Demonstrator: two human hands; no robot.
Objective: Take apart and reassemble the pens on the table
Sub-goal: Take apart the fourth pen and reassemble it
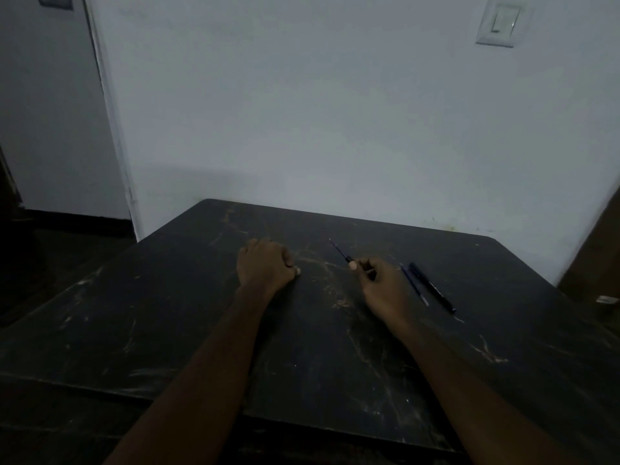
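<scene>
My right hand (382,286) pinches a thin pen refill (338,250) that points up and to the far left above the dark table (201,313). Resting on the table as a fist, my left hand (265,263) has its fingers curled; whether it holds anything is hidden. To the right of my right hand lie a black pen (432,287) and, beside it, a slim blue refill (414,285), both flat on the table and pointing diagonally.
The scratched dark table's far edge meets a white wall (335,129). A brown board or box (597,256) leans at the right. A doorway and dark floor lie to the left. The scene is dim.
</scene>
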